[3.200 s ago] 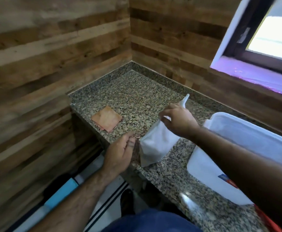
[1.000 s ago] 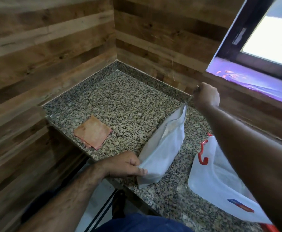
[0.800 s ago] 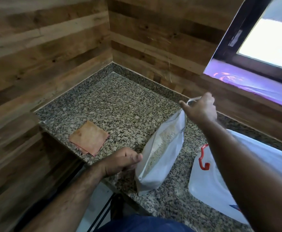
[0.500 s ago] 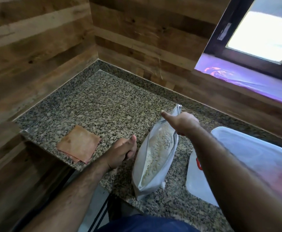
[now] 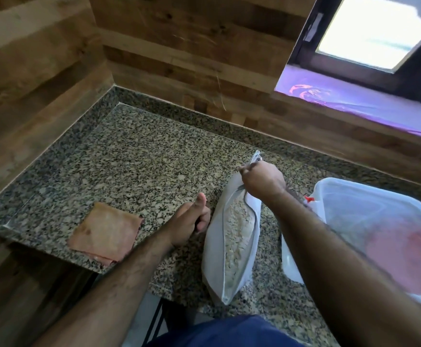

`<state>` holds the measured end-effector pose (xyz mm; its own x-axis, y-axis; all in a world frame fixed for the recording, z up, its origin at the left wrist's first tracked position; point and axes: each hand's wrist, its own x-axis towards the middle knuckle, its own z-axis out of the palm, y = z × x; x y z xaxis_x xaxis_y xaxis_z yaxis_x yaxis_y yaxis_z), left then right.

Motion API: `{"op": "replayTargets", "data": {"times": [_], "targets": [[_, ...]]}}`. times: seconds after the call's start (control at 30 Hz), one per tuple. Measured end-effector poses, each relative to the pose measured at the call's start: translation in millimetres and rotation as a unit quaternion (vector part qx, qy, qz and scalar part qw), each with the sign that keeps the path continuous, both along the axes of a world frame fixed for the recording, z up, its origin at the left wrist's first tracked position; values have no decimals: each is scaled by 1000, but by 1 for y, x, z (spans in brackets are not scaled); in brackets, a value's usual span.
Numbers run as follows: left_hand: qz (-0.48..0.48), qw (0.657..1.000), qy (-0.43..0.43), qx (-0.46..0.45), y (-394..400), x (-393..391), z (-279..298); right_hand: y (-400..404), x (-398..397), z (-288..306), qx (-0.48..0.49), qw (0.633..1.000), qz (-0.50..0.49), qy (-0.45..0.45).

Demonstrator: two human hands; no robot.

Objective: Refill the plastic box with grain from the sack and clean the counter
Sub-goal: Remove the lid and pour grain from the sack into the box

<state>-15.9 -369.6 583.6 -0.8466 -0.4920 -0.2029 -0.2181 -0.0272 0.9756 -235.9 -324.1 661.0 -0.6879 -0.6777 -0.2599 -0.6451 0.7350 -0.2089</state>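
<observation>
head view: sack point(image 5: 230, 236) stands on granite counter point(image 5: 134, 166), mouth open, grain visible, plastic box point(image 5: 369, 221) just right of it. right hand point(image 5: 263, 180) pinches sack's top edge; left hand point(image 5: 188, 225) beside sack, fingers curled, thumb up, holding nothing. folded cloth point(image 5: 105, 232) at counter's left edge.

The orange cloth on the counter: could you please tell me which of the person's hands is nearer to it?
Left. The left hand rests just right of the cloth, between it and the sack. The right hand grips the sack's top, farther away.
</observation>
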Motion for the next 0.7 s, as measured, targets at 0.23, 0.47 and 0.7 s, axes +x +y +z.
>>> {"op": "replayTargets", "data": {"times": [0.23,0.47,0.7], "targets": [[66,997,16,19,-22,-13,13,20,17,33,-108,994,1,-12],[164,984,71,9,-42,-34,60,28,43,106,-235,967,70,75],[352,927,121,-49,-68,-59,143,13,20,209,-339,894,207,208]]}}
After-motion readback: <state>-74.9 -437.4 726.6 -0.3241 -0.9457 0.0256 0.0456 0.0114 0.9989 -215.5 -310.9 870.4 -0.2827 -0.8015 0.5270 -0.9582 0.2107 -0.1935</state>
